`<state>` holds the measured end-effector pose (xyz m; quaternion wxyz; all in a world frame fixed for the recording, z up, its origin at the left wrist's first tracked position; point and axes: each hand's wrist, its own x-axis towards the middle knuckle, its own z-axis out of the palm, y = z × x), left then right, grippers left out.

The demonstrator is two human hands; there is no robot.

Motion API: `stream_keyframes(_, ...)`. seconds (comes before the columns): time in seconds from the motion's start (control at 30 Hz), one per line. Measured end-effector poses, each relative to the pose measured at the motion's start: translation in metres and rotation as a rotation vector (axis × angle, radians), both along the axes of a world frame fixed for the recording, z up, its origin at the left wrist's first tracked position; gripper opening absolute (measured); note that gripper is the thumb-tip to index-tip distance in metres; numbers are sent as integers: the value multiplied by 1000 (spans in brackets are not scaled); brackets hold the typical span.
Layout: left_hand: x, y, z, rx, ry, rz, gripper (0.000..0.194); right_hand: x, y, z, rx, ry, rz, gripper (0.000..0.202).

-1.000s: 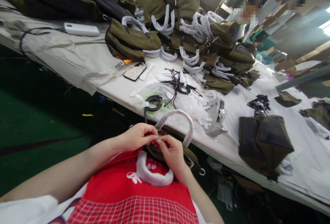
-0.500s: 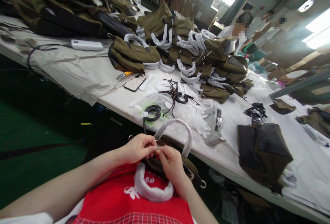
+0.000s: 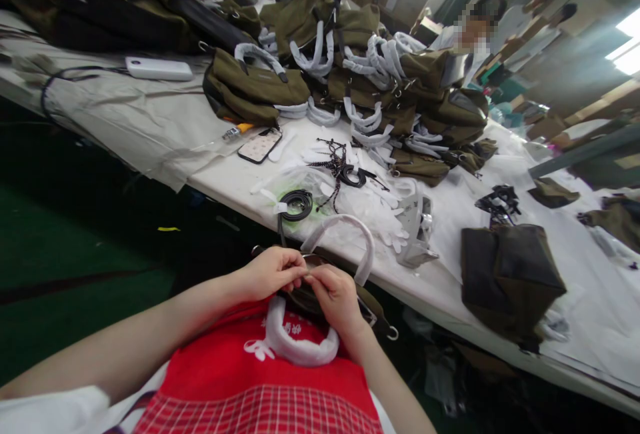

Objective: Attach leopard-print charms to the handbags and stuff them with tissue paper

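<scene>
An olive bag (image 3: 371, 301) with two white-wrapped handles rests at the table edge against my red apron. One handle (image 3: 303, 352) lies toward me, the other arches over the table side. Above the bag's opening, my left hand (image 3: 280, 270) and my right hand (image 3: 334, 293) meet, fingertips pinched together. Whatever sits between the fingertips is too small to make out. Beyond the hands lie a coiled black strap (image 3: 296, 206) and dark braided cords (image 3: 340, 171) on clear plastic.
Olive bags (image 3: 260, 91) are piled across the back of the table (image 3: 210, 187). A phone (image 3: 260, 145), a white power bank (image 3: 159, 69) and a tape dispenser (image 3: 416, 231) lie on it. A dark bag (image 3: 510, 281) stands right. A person (image 3: 475, 27) is behind the pile.
The view has shifted slightly, so the bag and hands appear a little higher. Both hands stay pinched together over the bag's opening.
</scene>
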<state>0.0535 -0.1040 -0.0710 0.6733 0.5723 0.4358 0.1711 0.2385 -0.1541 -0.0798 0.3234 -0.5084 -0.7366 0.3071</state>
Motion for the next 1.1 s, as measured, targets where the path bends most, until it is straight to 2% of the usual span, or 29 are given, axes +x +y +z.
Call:
stream_keyframes(0.33, -1, 2, 11, 102, 20, -79, 22, 2, -3, 2, 12, -59, 33, 24)
stream_keyframes(0.47, -3, 3, 9, 142, -55, -150, 28, 1, -3, 1, -22, 0, 38, 23)
stream_keyframes(0.73, -4, 5, 4, 77, -146, -245, 28, 2, -4, 1, -37, -29, 58, 25)
stream_keyframes(0.97, 0, 2, 6, 44, -149, -254, 28, 4, 0, 2, -46, -121, 122, 27)
stream_keyframes(1.03, -1, 7, 7, 91, -101, -258, 28, 4, -1, 8, -63, -121, 100, 23)
stream_keyframes(1.1, -4, 21, 10, 267, 38, -206, 29, 8, -5, 14, -114, -172, 21, 15)
